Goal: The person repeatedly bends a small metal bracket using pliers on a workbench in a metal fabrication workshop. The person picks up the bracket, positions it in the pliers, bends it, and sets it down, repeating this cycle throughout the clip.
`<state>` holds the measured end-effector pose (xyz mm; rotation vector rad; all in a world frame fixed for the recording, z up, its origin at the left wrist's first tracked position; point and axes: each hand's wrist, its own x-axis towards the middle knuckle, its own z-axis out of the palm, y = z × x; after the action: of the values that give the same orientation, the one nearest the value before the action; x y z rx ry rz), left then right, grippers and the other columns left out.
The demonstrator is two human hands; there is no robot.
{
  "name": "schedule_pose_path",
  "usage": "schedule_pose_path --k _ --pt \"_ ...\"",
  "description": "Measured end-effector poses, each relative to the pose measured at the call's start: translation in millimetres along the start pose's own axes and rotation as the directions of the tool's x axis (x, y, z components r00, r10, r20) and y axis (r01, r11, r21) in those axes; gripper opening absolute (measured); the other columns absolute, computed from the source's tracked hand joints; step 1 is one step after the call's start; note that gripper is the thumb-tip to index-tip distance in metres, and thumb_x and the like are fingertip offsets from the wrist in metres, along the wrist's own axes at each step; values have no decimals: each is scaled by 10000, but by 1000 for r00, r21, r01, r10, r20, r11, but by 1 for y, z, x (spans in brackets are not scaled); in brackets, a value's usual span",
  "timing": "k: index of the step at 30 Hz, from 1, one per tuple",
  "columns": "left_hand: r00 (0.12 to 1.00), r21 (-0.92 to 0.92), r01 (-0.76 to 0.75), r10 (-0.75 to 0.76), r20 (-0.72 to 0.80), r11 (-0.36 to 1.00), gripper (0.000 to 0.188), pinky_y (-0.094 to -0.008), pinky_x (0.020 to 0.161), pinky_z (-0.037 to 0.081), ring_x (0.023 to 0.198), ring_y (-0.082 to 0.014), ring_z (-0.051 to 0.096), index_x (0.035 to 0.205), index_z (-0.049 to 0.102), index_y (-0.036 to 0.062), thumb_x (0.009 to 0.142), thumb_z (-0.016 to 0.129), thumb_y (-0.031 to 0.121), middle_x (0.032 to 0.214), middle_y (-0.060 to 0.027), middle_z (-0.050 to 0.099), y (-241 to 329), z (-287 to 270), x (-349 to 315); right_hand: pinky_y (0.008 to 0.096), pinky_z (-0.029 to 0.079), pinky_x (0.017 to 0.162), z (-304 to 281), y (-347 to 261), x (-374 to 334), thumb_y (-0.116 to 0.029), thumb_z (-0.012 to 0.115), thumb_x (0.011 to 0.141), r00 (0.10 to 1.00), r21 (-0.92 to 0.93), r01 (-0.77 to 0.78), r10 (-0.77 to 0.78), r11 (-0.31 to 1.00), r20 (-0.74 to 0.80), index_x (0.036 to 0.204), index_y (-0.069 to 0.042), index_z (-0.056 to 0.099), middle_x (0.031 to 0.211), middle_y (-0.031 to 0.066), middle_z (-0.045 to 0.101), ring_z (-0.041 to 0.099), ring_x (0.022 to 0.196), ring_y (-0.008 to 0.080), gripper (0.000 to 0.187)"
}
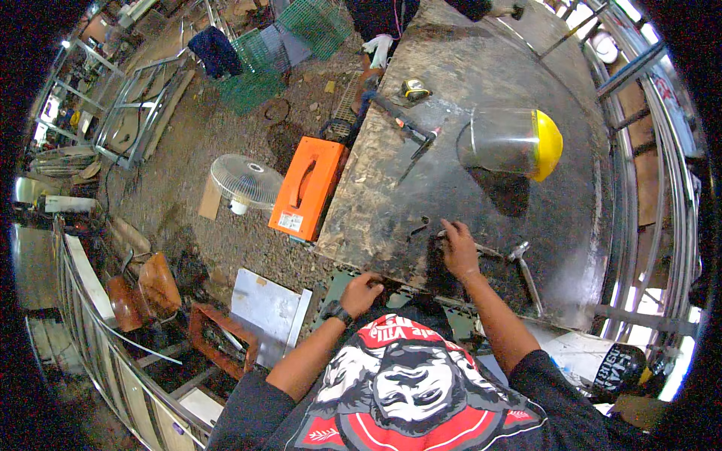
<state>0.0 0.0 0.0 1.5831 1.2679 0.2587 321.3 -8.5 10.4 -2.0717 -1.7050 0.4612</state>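
Note:
My right hand (459, 252) is over the worn metal tabletop (383, 203), its fingers curled in around something too small to make out. A thin rod-like piece (489, 250) shows just to its right. Left of the fingertips lies a small dark curved metal piece (419, 225). At the table's near edge is my left hand (362, 294), with a watch on the wrist. Its fingers are bent together, and what they hold, if anything, is hidden. A hammer (528, 278) lies right of my right hand, head away from me.
A torch (412, 129), a tape measure (414, 90) and a clear face shield with yellow crown (547, 145) lie farther up the table. An orange case-shaped machine (308, 186) stands against its left side, beside a fan (250, 180). Metal frames (135, 113) stand far left.

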Motion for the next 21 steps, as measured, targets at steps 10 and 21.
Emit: schedule_pose_path --k 10,21 --pt "929 -284 301 -347 -128 910 313 -341 676 580 815 -188 714 1168 715 40 886 751 171 990 -137 745 -73 -34 -54 486 510 877 32 -12 49 -68 741 825 964 -22 265 -264 964 15 1032 -64 682 1153 199 605 606 1029 435 216" --pt "748 -226 91 -216 -628 970 476 -358 802 563 949 -229 685 1330 602 35 887 748 128 1069 -134 700 -62 -36 -55 485 524 844 50 -91 14 -217 732 901 967 300 185 -228 936 115 994 -59 673 1107 191 612 625 984 424 192"
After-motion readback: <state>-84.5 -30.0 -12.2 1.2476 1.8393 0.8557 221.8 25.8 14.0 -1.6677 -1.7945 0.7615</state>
